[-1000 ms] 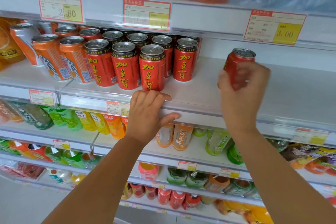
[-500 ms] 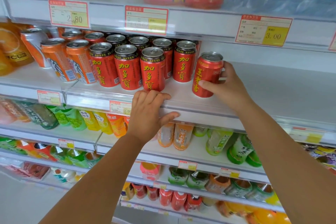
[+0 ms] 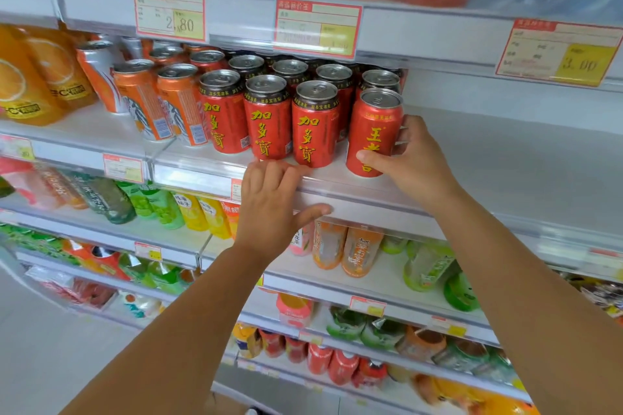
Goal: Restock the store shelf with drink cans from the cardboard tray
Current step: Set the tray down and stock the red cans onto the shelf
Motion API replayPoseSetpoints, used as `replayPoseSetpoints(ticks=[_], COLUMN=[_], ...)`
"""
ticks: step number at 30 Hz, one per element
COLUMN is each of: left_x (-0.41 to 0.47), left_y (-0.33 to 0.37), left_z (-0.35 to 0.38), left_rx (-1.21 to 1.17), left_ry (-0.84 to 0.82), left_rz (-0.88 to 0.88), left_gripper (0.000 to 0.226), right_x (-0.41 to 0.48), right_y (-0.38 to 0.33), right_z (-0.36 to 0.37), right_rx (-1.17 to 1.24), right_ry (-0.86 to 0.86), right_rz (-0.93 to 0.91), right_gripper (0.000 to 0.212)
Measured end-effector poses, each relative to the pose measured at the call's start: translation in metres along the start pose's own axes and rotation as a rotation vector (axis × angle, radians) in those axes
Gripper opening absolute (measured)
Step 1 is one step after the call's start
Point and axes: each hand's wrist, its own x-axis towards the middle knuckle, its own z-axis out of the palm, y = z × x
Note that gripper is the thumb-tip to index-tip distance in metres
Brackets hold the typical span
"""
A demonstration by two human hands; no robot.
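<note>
A red can [image 3: 372, 131] with yellow characters stands upright on the white shelf [image 3: 505, 158], at the right end of a front row of several red cans [image 3: 269, 118]. My right hand [image 3: 409, 162] grips this can from its right side, thumb across the front. My left hand [image 3: 273, 209] rests on the shelf's front edge just below the red cans, fingers over the lip and thumb on the rail. The cardboard tray is out of view.
Orange cans [image 3: 158, 101] and orange juice bottles [image 3: 30, 77] fill the shelf's left part. Right of the held can the shelf surface is bare. Price tags [image 3: 317, 27] hang on the shelf above. Lower shelves hold bottled drinks [image 3: 347, 249].
My right hand brought the can from mid-air on the right down to the shelf and slid it left against the red row. My left hand stayed on the shelf edge.
</note>
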Motion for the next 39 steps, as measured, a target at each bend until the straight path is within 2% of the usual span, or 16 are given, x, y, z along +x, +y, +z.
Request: replayPoseSetpoints(ticks=[6,11,14,16,18,20,22,27,29,31,33,37,39], left_x=[0.000,0.000,0.001,-0.003,-0.019,-0.055,-0.113,-0.278,-0.332,-0.388,-0.440,-0.517,-0.555], left_y=[-0.001,-0.001,0.003,0.006,0.005,-0.003,-0.023,-0.073,-0.088,-0.101,-0.113,-0.130,-0.135], left_z=[0.002,-0.001,-0.008,-0.018,-0.033,-0.048,-0.055,-0.072,-0.083,-0.088,-0.079,-0.024,0.018], left_rx=[-0.029,-0.041,-0.104,-0.187,-0.263,-0.280,-0.298,-0.326,-0.314,-0.304,-0.302,-0.361,-0.418], left_ry=[0.033,-0.014,-0.032,-0.015,0.066,0.102,-0.009,-0.497,-0.723,-0.851,-0.918,-1.114,-1.078], left_rz=[0.017,0.010,0.013,-0.012,-0.047,-0.110,-0.264,-0.945,-1.100,-1.246,-1.367,-1.511,-1.567], left_gripper=[0.069,0.071,0.067,0.065,0.057,0.042,0.036,0.034,0.030,0.029,0.030,0.032,0.030], right_x=[-0.001,-0.003,-0.013,-0.034,-0.067,-0.108,-0.148,-0.235,-0.265,-0.295,-0.320,-0.357,-0.370], right_y=[0.004,0.004,-0.001,-0.006,-0.010,-0.005,0.009,0.078,0.110,0.140,0.168,0.225,0.264], right_z=[0.014,0.018,0.016,0.014,0.021,0.043,0.076,0.184,0.224,0.263,0.300,0.380,0.425], right_rx=[-0.036,-0.097,-0.044,0.027,0.108,0.169,0.195,-0.040,-0.146,-0.239,-0.325,-0.474,-0.504], right_ry=[0.091,0.112,0.266,0.475,0.540,0.391,0.128,-0.640,-0.849,-0.971,-1.001,-1.137,-1.197], right_rz=[-0.022,-0.033,-0.079,-0.254,-0.438,-0.509,-0.437,0.051,0.236,0.424,0.540,0.605,0.621], right_gripper=[0.075,0.078,0.081,0.065,0.044,0.032,0.027,0.028,0.025,0.016,0.015,0.025,0.029])
